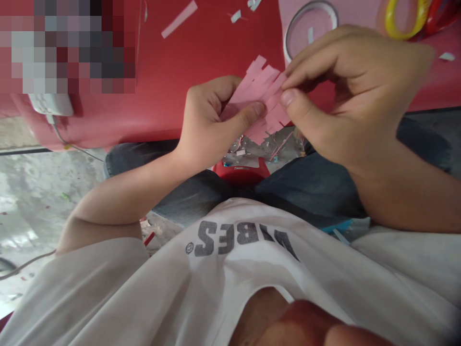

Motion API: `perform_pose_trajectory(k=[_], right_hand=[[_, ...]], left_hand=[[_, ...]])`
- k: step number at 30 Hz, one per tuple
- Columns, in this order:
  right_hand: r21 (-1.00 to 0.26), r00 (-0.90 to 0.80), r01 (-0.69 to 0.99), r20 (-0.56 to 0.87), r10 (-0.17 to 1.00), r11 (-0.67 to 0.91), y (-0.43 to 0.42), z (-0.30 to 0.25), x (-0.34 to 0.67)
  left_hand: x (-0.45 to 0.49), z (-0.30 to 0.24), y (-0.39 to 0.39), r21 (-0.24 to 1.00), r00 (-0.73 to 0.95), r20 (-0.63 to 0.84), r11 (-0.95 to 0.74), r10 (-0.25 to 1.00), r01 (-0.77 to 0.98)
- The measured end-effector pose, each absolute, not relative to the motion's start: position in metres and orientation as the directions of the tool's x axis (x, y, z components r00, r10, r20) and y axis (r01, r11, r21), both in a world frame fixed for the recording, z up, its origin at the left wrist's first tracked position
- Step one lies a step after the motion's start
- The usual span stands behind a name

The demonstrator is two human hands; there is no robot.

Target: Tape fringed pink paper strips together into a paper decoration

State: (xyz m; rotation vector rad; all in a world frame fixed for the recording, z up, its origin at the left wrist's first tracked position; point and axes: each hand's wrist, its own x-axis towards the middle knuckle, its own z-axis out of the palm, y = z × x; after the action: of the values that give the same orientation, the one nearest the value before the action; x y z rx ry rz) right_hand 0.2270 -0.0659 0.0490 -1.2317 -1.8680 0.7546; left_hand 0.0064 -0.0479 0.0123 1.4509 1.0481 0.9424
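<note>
Over the white shirt (252,250), the left hand (211,122) and right hand (345,91) both pinch fringed pink paper (262,85); separating its thin strips wants gentle fingers.

Red table (201,62) holds paper scraps (179,19), perhaps a tape ring (292,26).

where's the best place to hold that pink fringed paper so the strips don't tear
Likely the uncut left side of the pink fringed paper, coming from the left, thumb flat on top as the left hand pinches it. The loose strips fan toward the right hand and look flimsy, so pinch those singly.
</note>
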Motion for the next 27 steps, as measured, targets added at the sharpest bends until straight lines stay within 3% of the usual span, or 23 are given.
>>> perform_pose_trajectory(k=[4,10,20,27], right_hand=[[-0.837,-0.199,0.448,0.25,0.948,0.314,-0.065,0.049,0.225],[-0.949,-0.093,0.222,0.209,0.973,0.225,-0.055,0.039,0.224],[-0.927,0.005,0.304,0.233,0.972,0.221,-0.055,0.032,0.224],[-0.931,-0.021,0.292,0.224,0.974,0.221,-0.055,0.034,0.223]], left_hand=[[0.006,0.013,-0.048,0.99,0.312,0.016,-0.058,0.95,0.126],[0.007,0.017,-0.046,0.999,0.292,0.034,-0.044,0.956,0.027],[0.01,0.007,-0.041,0.997,0.234,0.048,-0.03,0.971,-0.078],[0.01,0.006,-0.042,0.994,0.243,0.027,-0.001,0.97,-0.109]])
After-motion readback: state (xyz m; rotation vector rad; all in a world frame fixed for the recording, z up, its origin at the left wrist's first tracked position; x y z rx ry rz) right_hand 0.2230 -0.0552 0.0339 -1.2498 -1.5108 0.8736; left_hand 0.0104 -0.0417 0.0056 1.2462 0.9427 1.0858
